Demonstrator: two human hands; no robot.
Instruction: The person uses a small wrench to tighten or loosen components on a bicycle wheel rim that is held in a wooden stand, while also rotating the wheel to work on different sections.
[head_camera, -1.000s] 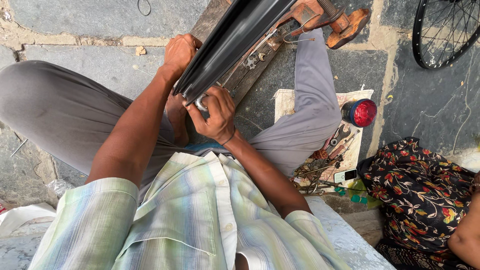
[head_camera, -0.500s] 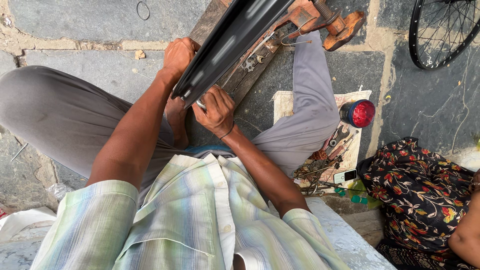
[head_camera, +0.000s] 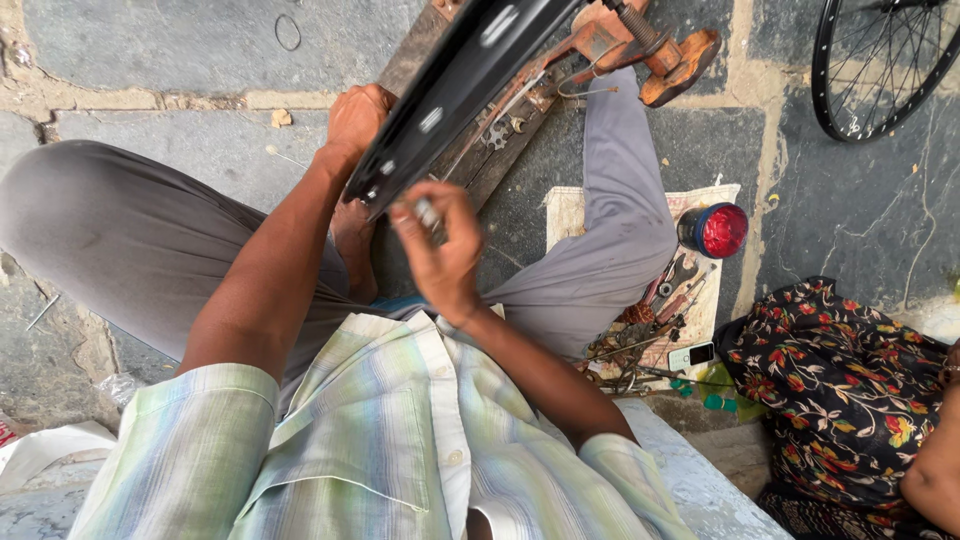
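I sit cross-legged on stone paving with a black bicycle wheel rim (head_camera: 455, 90) slanting from top right down to my lap. My left hand (head_camera: 355, 120) grips the rim's outer edge at its lower end. My right hand (head_camera: 440, 250) is just below the rim, fingers pinched on a small silver metal piece (head_camera: 428, 212) held against the rim's inner side. A rusty orange truing stand (head_camera: 640, 45) on a wooden plank (head_camera: 490, 150) lies behind the rim.
A red-topped tin (head_camera: 715, 230) and several hand tools (head_camera: 650, 320) lie on a cloth at my right. A spoked wheel (head_camera: 880, 60) stands top right. Another person in floral cloth (head_camera: 840, 390) sits at the right edge.
The rim has swung slightly. My right hand has shifted down and right along the rim, now pinching the small metal piece in clearer view. My left hand keeps its grip.
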